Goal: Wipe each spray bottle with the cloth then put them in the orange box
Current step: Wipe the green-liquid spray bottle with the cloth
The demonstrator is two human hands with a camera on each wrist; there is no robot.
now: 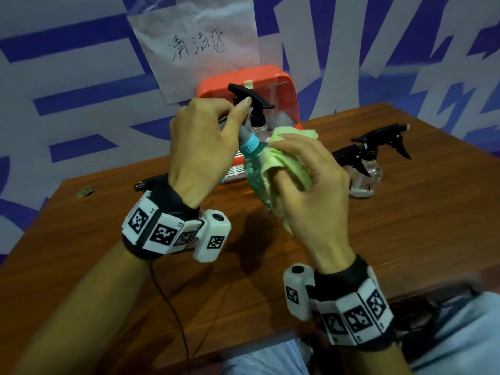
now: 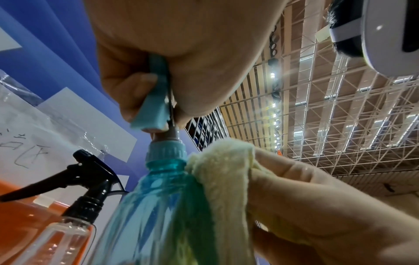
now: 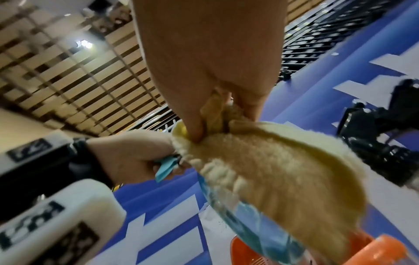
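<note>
Teal spray bottle (image 1: 255, 169), item in hand: held clear of the wooden table (image 1: 405, 226), tilted, in front of the orange box (image 1: 243, 77). Left hand (image 1: 201, 147) curled round its trigger head; right hand (image 1: 311, 185) clamps the yellow-green cloth (image 1: 286, 163) against the body, thumb and fingers wrapped over the fabric. Risks, judged: the head alone carries the weight, so firm rubbing could twist the bottle loose, or squeeze the trigger and spray. Both wrists raised, palms facing inward. Clear bottle (image 1: 365, 171) waits on the table to the right; another (image 1: 257, 120) stands in the box.
</note>
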